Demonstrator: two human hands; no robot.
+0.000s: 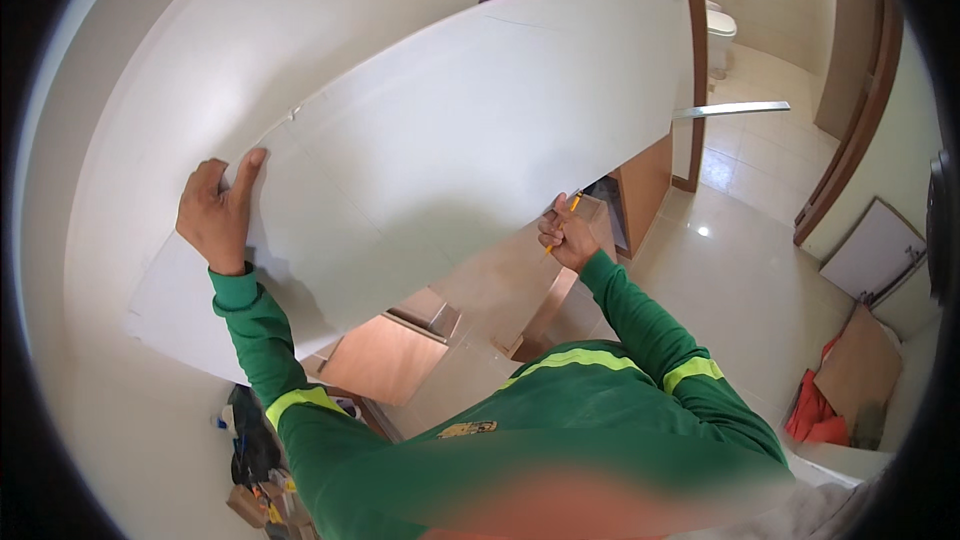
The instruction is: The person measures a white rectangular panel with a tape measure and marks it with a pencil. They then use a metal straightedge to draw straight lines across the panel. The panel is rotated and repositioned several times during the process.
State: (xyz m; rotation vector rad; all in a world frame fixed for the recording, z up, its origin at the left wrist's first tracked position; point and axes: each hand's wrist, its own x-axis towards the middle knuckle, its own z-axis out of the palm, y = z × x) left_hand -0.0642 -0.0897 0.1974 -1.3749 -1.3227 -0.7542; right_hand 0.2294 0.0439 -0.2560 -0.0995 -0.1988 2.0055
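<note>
A large white board [480,110] leans in front of me, with faint drawn lines on its face. My left hand [215,215] grips its upper left edge, the thumb spread apart from the fingers. At the lower edge of the board, my right hand [568,238] is closed around a yellow pencil [576,202], which points up. The right fingertips are close to the board's edge; whether they touch it I cannot tell.
A metal strip [735,110] juts out past the board's right side. Below the board are wooden panels [385,360] and a wooden cabinet [645,190]. Bags and tools [265,485] lie at lower left. A board, brown cardboard [860,370] and red cloth [818,415] are at right, near a doorway.
</note>
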